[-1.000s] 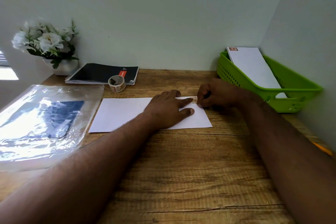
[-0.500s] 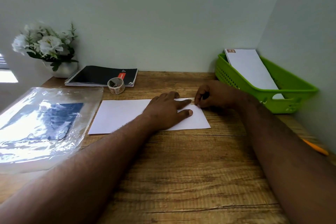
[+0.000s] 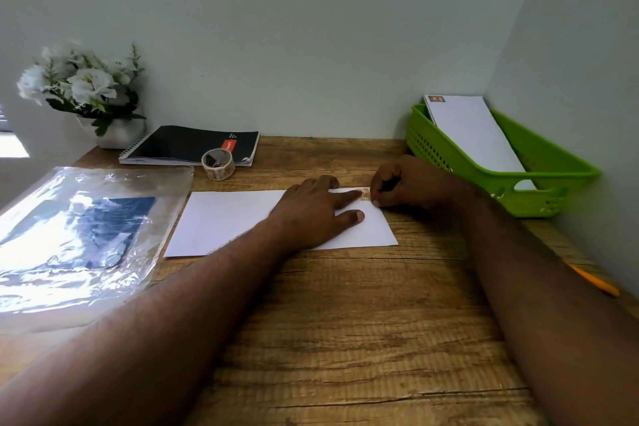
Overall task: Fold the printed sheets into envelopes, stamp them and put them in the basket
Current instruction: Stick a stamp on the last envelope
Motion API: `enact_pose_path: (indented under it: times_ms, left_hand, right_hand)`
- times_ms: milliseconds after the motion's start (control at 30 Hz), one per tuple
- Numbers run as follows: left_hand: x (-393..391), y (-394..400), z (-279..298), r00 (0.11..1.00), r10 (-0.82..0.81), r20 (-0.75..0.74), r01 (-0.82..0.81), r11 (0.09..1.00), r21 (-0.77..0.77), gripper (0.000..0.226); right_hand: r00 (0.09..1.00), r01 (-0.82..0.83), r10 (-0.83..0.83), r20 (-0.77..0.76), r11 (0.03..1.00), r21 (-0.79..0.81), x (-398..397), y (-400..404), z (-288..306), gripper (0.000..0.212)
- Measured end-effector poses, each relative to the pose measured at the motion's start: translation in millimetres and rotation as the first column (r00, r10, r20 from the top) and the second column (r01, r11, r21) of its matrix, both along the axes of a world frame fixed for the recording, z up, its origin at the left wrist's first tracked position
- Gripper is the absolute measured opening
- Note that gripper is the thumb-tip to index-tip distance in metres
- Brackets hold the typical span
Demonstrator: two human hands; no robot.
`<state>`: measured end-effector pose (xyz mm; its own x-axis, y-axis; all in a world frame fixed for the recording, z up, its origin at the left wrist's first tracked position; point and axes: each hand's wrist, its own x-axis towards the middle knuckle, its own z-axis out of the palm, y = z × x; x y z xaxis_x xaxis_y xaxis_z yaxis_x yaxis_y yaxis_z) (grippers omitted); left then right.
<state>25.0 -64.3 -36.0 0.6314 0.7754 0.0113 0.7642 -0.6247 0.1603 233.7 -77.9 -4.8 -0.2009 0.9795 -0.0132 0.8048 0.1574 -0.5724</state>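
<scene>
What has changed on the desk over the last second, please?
Hardly anything: the left hand still presses flat on the envelope, and the right hand keeps working the stamp at its far right corner. Basket and stamp roll have stayed put.

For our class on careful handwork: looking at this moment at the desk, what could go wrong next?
1. The stamp sits at the envelope's far right corner under the fingertips of both hands; it may stick crooked or overhang the edge.
2. The left hand lies flat on the envelope; if it slips, the paper may slide or crease.
</scene>
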Motion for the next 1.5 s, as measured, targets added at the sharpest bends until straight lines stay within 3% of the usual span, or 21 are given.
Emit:
enact_pose_path:
  times_ms: [467, 567, 667, 867, 1167, 1267, 1367, 1433, 1500]
  left_hand:
    - [-0.9, -0.9, 0.9, 1.0, -0.007, 0.007, 0.007, 1.0, -0.005, 0.055]
    - [-0.8, -0.3, 0.5, 1.0, -0.017, 0.007, 0.017, 1.0, -0.007, 0.052]
    - [-0.6, -0.1, -0.3, 1.0, -0.019, 0.01, 0.019, 1.0, -0.001, 0.05]
    - [-0.3, -0.6, -0.3, 1.0, -0.01, 0.021, 0.01, 1.0, 0.001, 0.051]
    - [0.9, -1.3, -1.2, 1.0, 0.012, 0.027, -0.012, 1.0, 0.002, 0.06]
    - [0.9, -2.7, 0.2, 0.998, 0.031, 0.051, -0.032, 0.999, 0.017, 0.069]
    - [0.8, -3.9, 3.4, 0.996, 0.058, 0.068, -0.059, 0.998, 0.016, 0.074]
    - [1.4, -3.9, 4.7, 0.994, 0.08, 0.073, -0.08, 0.997, 0.007, 0.076]
    - [1.8, -3.9, 4.8, 0.994, 0.084, 0.074, -0.085, 0.996, 0.003, 0.076]
  right_hand:
    - [0.998, 0.008, -0.008, -0.063, 1.0, 0.001, -0.6, -1.8, 0.6, 0.012]
    - [1.0, -0.029, 0.028, -0.01, 0.998, -0.062, 1.6, -0.5, 3.9, 0.007]
    - [1.0, 0.003, -0.001, 0.019, 0.994, -0.108, 5.0, 0.6, 5.6, 0.026]
    - [0.983, 0.183, -0.179, -0.038, 0.972, 0.148, -9.4, 2.7, -9.3, 0.021]
    - [0.997, 0.065, -0.068, -0.027, 0.993, -0.101, 3.9, 4.3, 1.7, 0.016]
    - [0.982, 0.118, -0.118, -0.149, 0.993, -0.009, 7.5, 1.1, -3.9, 0.021]
    - [0.945, 0.192, -0.165, -0.282, 0.979, 0.071, 3.6, 0.5, -8.4, 0.009]
    - [0.952, 0.195, -0.162, -0.259, 0.975, 0.109, -1.8, 4.7, -10.8, 0.005]
    - [0.983, 0.153, -0.139, -0.116, 0.981, 0.116, -7.9, 9.9, -13.1, 0.018]
